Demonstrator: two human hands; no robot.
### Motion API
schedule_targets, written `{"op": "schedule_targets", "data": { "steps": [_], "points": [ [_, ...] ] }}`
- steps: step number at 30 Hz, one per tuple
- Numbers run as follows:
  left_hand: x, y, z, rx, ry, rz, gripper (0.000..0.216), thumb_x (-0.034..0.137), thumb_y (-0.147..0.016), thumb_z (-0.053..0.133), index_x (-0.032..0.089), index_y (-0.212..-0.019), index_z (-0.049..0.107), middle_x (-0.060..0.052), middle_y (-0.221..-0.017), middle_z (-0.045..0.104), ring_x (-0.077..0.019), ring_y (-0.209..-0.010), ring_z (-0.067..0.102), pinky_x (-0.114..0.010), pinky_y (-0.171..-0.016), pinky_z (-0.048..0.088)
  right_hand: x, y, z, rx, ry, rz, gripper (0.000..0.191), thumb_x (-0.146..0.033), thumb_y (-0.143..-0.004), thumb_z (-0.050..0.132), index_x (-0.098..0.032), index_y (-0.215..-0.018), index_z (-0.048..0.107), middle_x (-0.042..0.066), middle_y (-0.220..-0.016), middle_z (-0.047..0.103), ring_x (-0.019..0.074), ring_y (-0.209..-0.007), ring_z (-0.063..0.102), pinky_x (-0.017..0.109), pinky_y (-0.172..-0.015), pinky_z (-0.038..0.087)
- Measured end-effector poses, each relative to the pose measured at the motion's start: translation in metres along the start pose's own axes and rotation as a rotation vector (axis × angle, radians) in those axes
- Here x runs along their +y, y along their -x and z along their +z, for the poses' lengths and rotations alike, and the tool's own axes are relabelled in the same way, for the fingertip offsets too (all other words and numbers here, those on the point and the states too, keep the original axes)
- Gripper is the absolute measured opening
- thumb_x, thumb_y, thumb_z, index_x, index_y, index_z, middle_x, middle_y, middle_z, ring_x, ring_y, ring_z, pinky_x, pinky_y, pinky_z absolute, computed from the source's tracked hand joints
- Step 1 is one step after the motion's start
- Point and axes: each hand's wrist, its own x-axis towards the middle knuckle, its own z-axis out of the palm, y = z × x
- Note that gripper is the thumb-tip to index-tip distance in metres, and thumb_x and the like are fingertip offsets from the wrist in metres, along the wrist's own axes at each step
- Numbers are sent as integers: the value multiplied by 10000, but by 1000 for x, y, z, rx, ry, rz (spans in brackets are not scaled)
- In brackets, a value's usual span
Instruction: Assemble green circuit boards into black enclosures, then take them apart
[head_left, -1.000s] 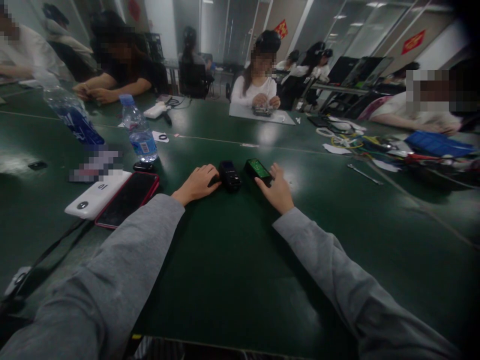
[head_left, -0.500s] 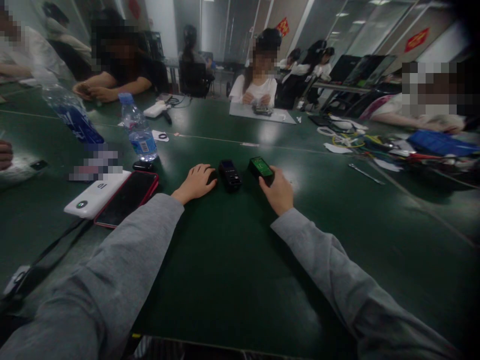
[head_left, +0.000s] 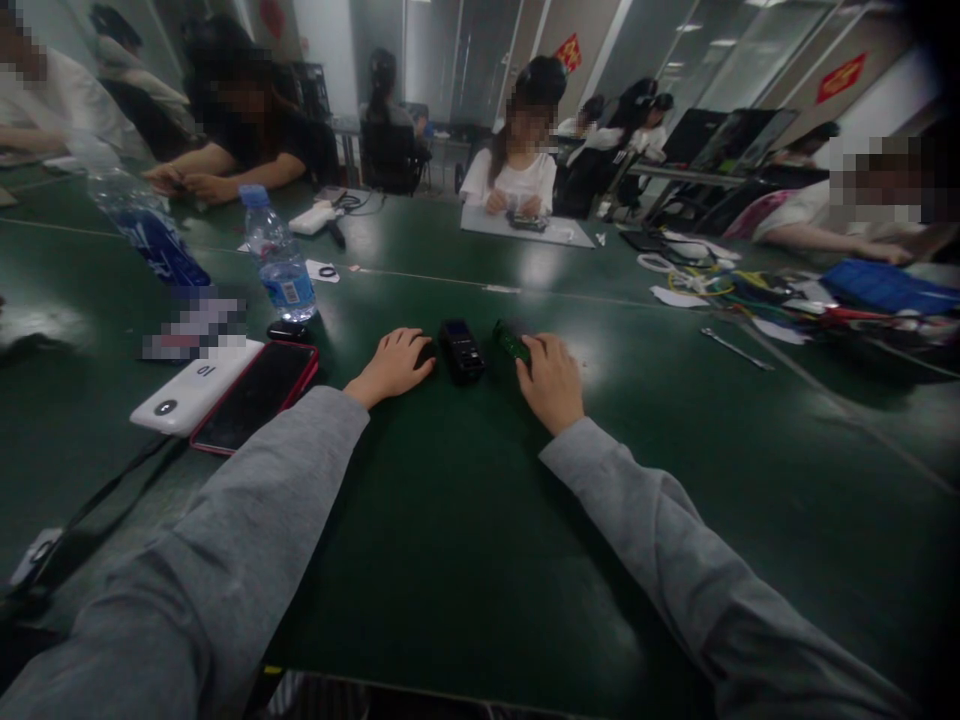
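Note:
A small black device (head_left: 460, 350) lies on the dark green table (head_left: 465, 530) between my two hands. My left hand (head_left: 392, 365) rests on the table just left of it, fingers curled loosely, holding nothing. My right hand (head_left: 551, 380) is closed round a small green-faced part (head_left: 511, 340), which it tilts on edge so that only its left side shows past my fingers. Both arms wear grey sleeves.
A red-cased phone (head_left: 255, 396) and white power bank (head_left: 196, 386) lie at the left, with a water bottle (head_left: 280, 258) behind them. Cables and a blue tray (head_left: 885, 287) clutter the right. A metal tool (head_left: 731, 348) lies nearby. Other people sit across the table.
My right hand has closed over the green-faced part and tipped it on edge, hiding most of its face. My left hand has drawn back slightly from the black device.

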Motion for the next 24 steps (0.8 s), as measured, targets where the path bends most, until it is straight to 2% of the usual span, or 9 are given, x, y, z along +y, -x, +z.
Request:
{"op": "schedule_targets", "data": {
  "steps": [4, 8, 11, 15, 19, 21, 24],
  "points": [
    [-1, 0, 0, 6, 1, 7, 546, 484, -996, 417, 148, -1417, 509, -158, -1510, 460, -328, -1412, 390, -520, -1165, 337, 13, -1, 12, 76, -111, 61, 527, -341, -943, 529, -102, -1407, 456, 224, -1348, 475, 363, -1277, 448, 542, -1029, 445],
    [-1, 1, 0, -2, 5, 7, 545, 487, -996, 416, 158, -1422, 502, -153, -1516, 454, -324, -1415, 389, -525, -1165, 337, 24, -2, 27, 102, -306, 239, 699, -447, -911, 562, -36, -1447, 383, 260, -1346, 511, 361, -1249, 516, 532, -1037, 463],
    [0, 1, -1, -9, 10, 3, 549, 494, -997, 410, 160, -1424, 500, -152, -1521, 449, -326, -1421, 380, -530, -1166, 333, 28, -4, 30, 62, -365, 313, 664, -452, -875, 584, -26, -1372, 473, 250, -1242, 598, 365, -1126, 600, 520, -975, 502],
    [0, 0, -1, -8, 5, 5, 554, 485, -994, 415, 143, -1420, 506, -159, -1509, 459, -322, -1414, 387, -510, -1169, 330, 27, -5, 23, 58, -344, 345, 543, -404, -845, 607, -90, -1284, 549, 190, -1094, 664, 342, -991, 640, 507, -894, 532],
    [0, 0, 0, 9, 1, 6, 543, 482, -993, 415, 153, -1414, 510, -156, -1503, 465, -320, -1406, 393, -512, -1159, 339, 20, -4, 14, 115, -222, 236, 517, -245, -840, 559, -105, -1333, 499, 194, -1224, 606, 339, -1108, 598, 512, -958, 508],
    [0, 0, 0, 13, -2, 6, 536, 486, -994, 414, 162, -1409, 513, -152, -1500, 470, -322, -1401, 398, -519, -1150, 350, 17, -3, 11, 94, -150, 136, 540, -183, -836, 540, -92, -1364, 476, 206, -1302, 556, 350, -1197, 546, 525, -1011, 478],
    [0, 1, 0, 16, -4, 10, 536, 487, -996, 409, 163, -1410, 510, -152, -1499, 470, -322, -1398, 402, -519, -1147, 354, 13, -3, 9, 37, -126, 23, 580, -196, -876, 557, -90, -1430, 420, 214, -1393, 479, 355, -1301, 464, 531, -1061, 450]
  ]
}}
